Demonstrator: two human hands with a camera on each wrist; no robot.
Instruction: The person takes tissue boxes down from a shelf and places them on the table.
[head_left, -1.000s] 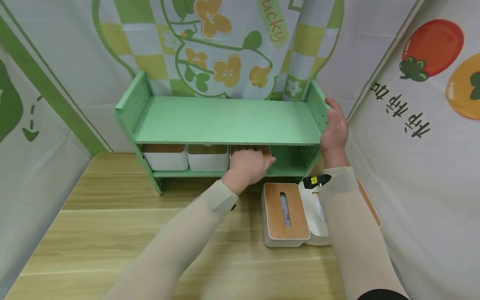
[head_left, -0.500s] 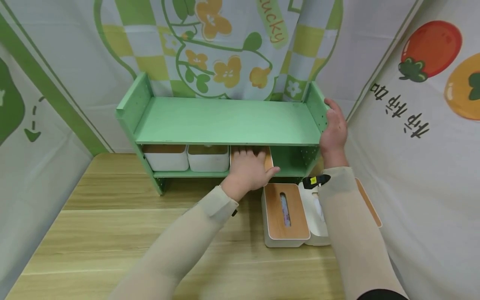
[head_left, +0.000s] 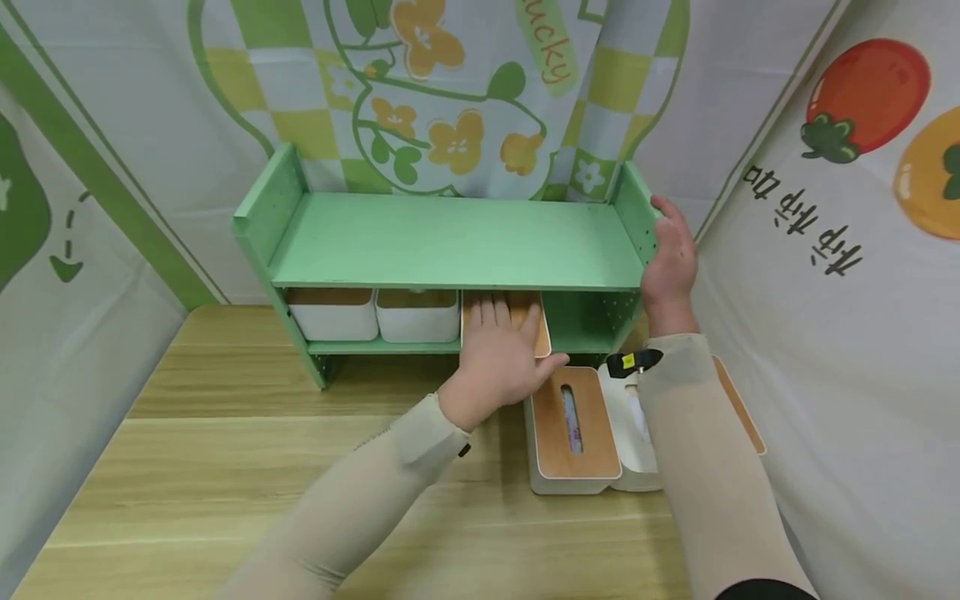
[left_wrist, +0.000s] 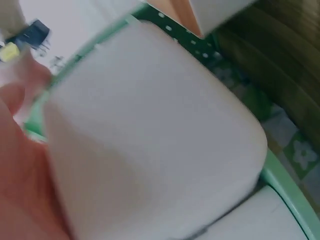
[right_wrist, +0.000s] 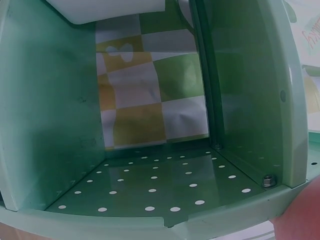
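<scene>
My left hand (head_left: 504, 358) lies with its fingers straight over the wooden lid of a white tissue box (head_left: 542, 333) on the lower shelf, thumb out to the right. The box juts forward past the shelf edge. Its broad white face fills much of the left wrist view, with the edge of my left hand (left_wrist: 22, 185) at that view's left side. At the right end of the green shelf unit (head_left: 450, 242), my right hand (head_left: 670, 262) rests against the side panel, fingers pointing up along it. In the right wrist view only a sliver of the right hand (right_wrist: 302, 215) shows.
Two white boxes, a left one (head_left: 333, 319) and a middle one (head_left: 416, 321), stand on the lower shelf. On the wooden table (head_left: 300, 467), another tissue box (head_left: 588, 433) stands beside a white container (head_left: 633, 458), partly behind my right arm. Printed cloth hangs behind.
My left hand has drawn back toward me, and the box under it has slid forward out of the shelf. Its fingers, first hidden under the top shelf, now show. My right hand stays put.
</scene>
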